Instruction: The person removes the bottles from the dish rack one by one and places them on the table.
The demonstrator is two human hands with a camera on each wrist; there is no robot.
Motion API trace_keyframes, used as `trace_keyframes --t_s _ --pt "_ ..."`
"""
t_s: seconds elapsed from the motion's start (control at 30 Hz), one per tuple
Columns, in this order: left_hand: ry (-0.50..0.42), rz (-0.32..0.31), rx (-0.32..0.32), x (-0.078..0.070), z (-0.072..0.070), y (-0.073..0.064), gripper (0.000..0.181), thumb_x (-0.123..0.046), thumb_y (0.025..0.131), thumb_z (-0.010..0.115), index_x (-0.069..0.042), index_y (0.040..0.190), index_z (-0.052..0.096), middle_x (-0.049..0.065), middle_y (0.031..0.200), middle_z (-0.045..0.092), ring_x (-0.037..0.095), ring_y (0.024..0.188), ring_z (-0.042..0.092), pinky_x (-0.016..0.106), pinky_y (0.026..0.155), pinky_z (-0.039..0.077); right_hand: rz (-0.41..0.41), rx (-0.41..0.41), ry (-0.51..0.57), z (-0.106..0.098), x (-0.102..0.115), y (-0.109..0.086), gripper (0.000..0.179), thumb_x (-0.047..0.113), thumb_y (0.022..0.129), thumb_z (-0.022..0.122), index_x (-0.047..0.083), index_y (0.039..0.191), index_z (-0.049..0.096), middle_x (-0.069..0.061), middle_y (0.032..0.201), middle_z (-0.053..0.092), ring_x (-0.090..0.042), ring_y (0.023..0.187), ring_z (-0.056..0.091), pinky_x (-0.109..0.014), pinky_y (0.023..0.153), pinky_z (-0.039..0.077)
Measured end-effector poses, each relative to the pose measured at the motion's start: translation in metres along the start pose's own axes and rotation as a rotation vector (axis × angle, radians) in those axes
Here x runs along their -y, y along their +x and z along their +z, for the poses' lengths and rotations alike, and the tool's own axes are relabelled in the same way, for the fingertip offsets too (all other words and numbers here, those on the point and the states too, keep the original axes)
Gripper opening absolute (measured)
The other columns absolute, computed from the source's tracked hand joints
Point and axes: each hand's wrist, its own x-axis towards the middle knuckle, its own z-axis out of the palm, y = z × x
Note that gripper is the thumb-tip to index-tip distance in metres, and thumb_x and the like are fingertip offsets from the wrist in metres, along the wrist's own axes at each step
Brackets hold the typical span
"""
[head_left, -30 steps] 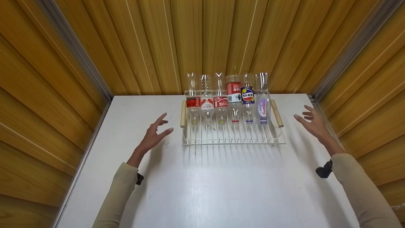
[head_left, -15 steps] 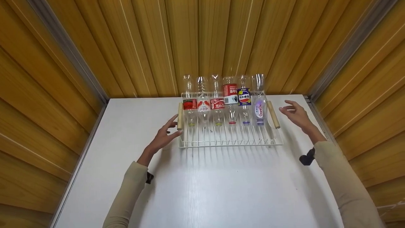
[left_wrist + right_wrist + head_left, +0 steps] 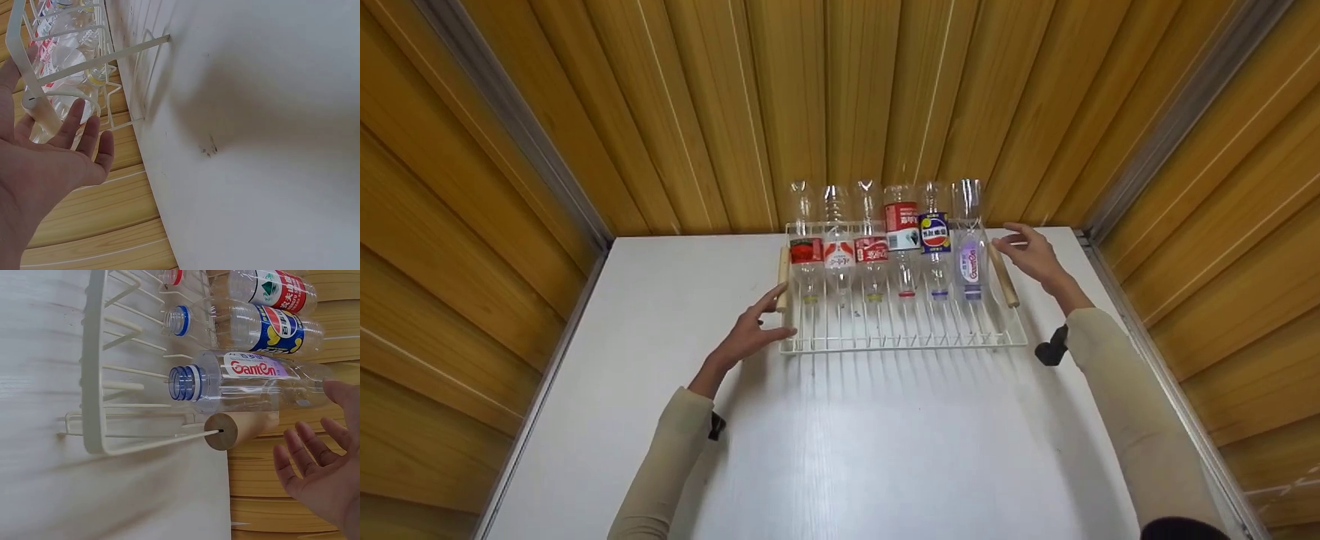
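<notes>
A white wire dish rack (image 3: 904, 347) with wooden handles stands on the table. Across it lies a row of several clear plastic bottles, their necks toward me. My left hand (image 3: 750, 335) is at the left wooden handle (image 3: 783, 289), thumb near the front corner of the rack. In the left wrist view its fingers are spread beside the handle (image 3: 46, 117); contact is unclear. My right hand (image 3: 1032, 255) hovers by the right handle (image 3: 1005, 281) and the end bottle (image 3: 253, 379), labelled Ganten. Its fingers are spread, with the thumb close to that bottle's base.
The white table (image 3: 840, 450) spreads out in front of the rack. Wood-patterned panels (image 3: 720, 112) rise behind it and on both sides, close behind the bottle bases. Metal strips (image 3: 529, 127) run along the panel corners.
Both hands have moved inward to the rack's ends, the left to the right and the right to the left. Rack and bottles shift slightly left and down in view as the head camera moves.
</notes>
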Motion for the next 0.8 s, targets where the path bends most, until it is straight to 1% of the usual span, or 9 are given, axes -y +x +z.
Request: trace_keyframes --t_s 0.1,0.23,0.33,0.47,0.6,0.8 --pt "-0.011 -0.006 0.002 0.001 0.000 0.000 0.087 -0.025 0.090 0.079 -0.030 0.162 0.031 0.015 0.162 0.040 0.037 0.141 0.042 0.068 0.115 0.030 0.018 0.011 -0.004 0.004 0.002 0.008 0.071 0.038 0.105 0.055 -0.002 0.158 0.029 -0.032 0.150 0.044 -0.047 0.143 0.041 -0.057 0.117 0.038" --pt "-0.032 -0.001 0.003 0.003 -0.001 0.000 0.088 -0.024 0.090 0.079 -0.032 0.162 0.030 0.009 0.164 0.038 0.036 0.141 0.042 0.067 0.115 0.030 0.063 0.031 -0.018 0.009 0.005 0.015 0.073 0.039 0.105 0.055 -0.001 0.158 0.026 -0.031 0.153 0.040 -0.046 0.145 0.037 -0.057 0.121 0.033" --pt "-0.041 0.002 0.000 0.004 -0.001 0.001 0.089 -0.024 0.089 0.080 -0.033 0.162 0.030 0.008 0.164 0.038 0.036 0.141 0.042 0.067 0.115 0.030 0.091 0.038 -0.026 0.012 0.006 0.019 0.073 0.037 0.105 0.055 -0.002 0.159 0.026 -0.031 0.156 0.038 -0.046 0.147 0.035 -0.056 0.122 0.031" --pt "-0.048 -0.008 -0.004 0.005 0.001 0.001 0.090 -0.025 0.088 0.081 -0.035 0.162 0.029 0.008 0.165 0.037 0.035 0.142 0.041 0.067 0.115 0.029 0.100 0.050 -0.036 0.017 0.006 0.022 0.073 0.035 0.105 0.055 -0.004 0.158 0.024 -0.032 0.158 0.034 -0.046 0.148 0.032 -0.056 0.123 0.029" --pt "-0.049 -0.021 0.000 0.005 0.002 0.001 0.091 -0.027 0.089 0.080 -0.033 0.162 0.028 0.007 0.166 0.034 0.036 0.143 0.041 0.067 0.114 0.030 0.111 0.065 -0.049 0.021 0.006 0.025 0.075 0.035 0.104 0.056 -0.004 0.159 0.022 -0.032 0.159 0.031 -0.046 0.148 0.029 -0.057 0.124 0.027" --pt "-0.066 -0.029 -0.005 0.004 0.000 0.001 0.090 -0.026 0.089 0.080 -0.034 0.162 0.029 0.006 0.165 0.036 0.036 0.141 0.042 0.066 0.114 0.032 0.114 0.063 -0.047 0.030 0.008 0.029 0.078 0.034 0.102 0.059 -0.004 0.159 0.021 -0.032 0.157 0.033 -0.045 0.145 0.033 -0.056 0.124 0.027"
